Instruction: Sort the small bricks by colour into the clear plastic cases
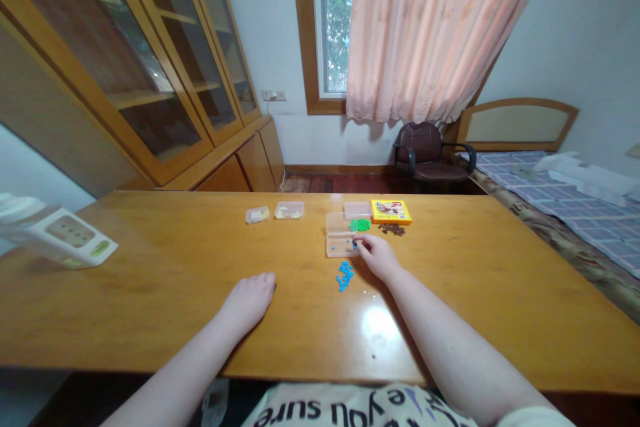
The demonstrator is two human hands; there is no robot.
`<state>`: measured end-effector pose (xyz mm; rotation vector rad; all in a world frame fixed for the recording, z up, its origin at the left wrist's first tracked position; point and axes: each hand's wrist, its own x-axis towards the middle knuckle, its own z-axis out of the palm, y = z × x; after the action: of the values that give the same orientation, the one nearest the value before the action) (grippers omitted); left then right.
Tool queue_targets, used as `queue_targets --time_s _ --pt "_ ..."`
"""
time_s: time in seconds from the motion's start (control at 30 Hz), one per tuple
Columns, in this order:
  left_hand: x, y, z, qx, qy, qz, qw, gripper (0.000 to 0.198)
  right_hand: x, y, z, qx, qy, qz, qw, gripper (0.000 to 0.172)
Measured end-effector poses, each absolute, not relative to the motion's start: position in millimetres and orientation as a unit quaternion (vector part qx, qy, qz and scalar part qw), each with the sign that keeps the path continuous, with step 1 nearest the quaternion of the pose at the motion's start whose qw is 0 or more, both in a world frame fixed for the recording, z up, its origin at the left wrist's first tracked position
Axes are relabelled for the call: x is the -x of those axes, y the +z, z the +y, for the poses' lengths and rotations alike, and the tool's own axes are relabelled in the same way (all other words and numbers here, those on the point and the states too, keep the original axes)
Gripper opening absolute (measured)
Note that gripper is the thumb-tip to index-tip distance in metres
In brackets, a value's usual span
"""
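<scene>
My right hand (376,255) reaches over the right end of an open clear plastic box (340,255), its thumb and index finger close together. Something small and blue shows at those fingertips, and a few blue bits lie in the box. Nearer me is a loose pile of blue pieces (345,276). Green pieces (363,225) sit just behind the box, partly seen through its raised lid (337,223). My left hand (253,299) rests on the table to the left, fingers curled together, and nothing shows in it.
On the wooden table (175,293) are brown pieces (392,230), a yellow box (391,211), a clear container (357,211), a tray of pale pieces (289,211), a small container (257,215) and a white appliance (60,237) at far left.
</scene>
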<state>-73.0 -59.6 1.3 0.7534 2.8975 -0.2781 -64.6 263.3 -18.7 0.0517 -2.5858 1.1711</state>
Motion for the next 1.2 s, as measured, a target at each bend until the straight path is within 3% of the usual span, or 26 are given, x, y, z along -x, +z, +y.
queue_targets --time_s 0.3,0.53,0.9,1.2 --pt "114 54 52 -0.333 0.034 0.942 -0.03 0.023 67 -24 266 -0.02 0.408 -0.9 0.155 0.023" --pt "129 12 71 -0.294 0.174 0.939 -0.044 0.021 60 -11 261 -0.086 0.337 -0.935 0.069 0.022" --pt "113 13 51 -0.482 0.18 0.855 0.064 0.016 53 0 254 -0.139 0.234 -0.961 -0.041 0.026" --pt "119 5 48 -0.509 0.198 0.828 0.127 0.014 52 8 264 -0.121 0.203 -0.971 -0.031 0.023"
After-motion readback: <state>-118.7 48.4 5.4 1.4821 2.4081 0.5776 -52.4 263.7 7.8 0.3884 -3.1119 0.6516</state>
